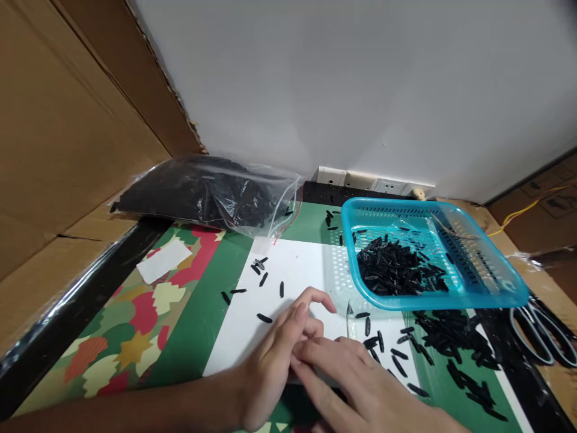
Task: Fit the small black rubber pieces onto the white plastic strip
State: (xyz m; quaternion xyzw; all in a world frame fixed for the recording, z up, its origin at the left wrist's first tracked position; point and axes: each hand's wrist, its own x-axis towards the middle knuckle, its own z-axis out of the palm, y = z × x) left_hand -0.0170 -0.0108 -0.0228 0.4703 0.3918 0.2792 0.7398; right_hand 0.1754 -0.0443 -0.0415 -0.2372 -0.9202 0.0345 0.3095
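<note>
My left hand (pixel 282 340) and my right hand (pixel 354 379) meet low in the middle, over a white sheet of paper (pixel 311 264). Both are closed, fingertips pressed together; whatever they hold is hidden between them. Small, slim black oblong pieces (pixel 264 318) lie scattered on the paper left of my hands. More black pieces (pixel 398 364) lie to the right. A thin pointed tool (pixel 350 322) rests just beyond my right fingers, mostly covered. Past it stands a blue plastic basket (pixel 433 302) with a heap of black pieces (pixel 392 267) inside.
A clear zip bag (pixel 202 186) full of black pieces lies at the back left. Scissors (pixel 536 337) rest at the right edge. A blank white slip (pixel 163 261) lies on the patterned green mat (pixel 189 325). Cardboard (pixel 67 108) rises at left; wall sockets (pixel 360 180) sit behind.
</note>
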